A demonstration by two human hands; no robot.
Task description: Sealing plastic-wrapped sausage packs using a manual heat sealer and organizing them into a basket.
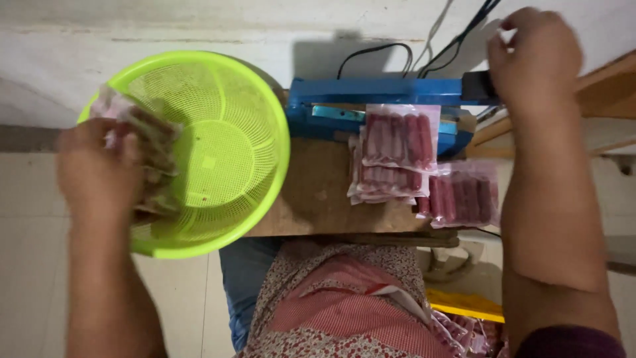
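**Left hand in the basket, right hand on the sealer**

On the wooden desk [311, 199], from largest to smallest: the green basket [232, 152] at left, overhanging the desk edge; the blue sealer [371, 93] along the back; sausage packs [397, 156] below it, sausages running toward the sealer. The left hand [99, 172] grips a pack [149, 156] at the basket's left wall. The right hand [536, 56] closes over the sealer's black handle [478, 86].

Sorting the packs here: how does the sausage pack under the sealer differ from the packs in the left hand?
The pack at the sealer lies flat on the blue sealer, untouched; the held packs are bunched in the left hand over the green basket. Both are clear bags of reddish sausages.
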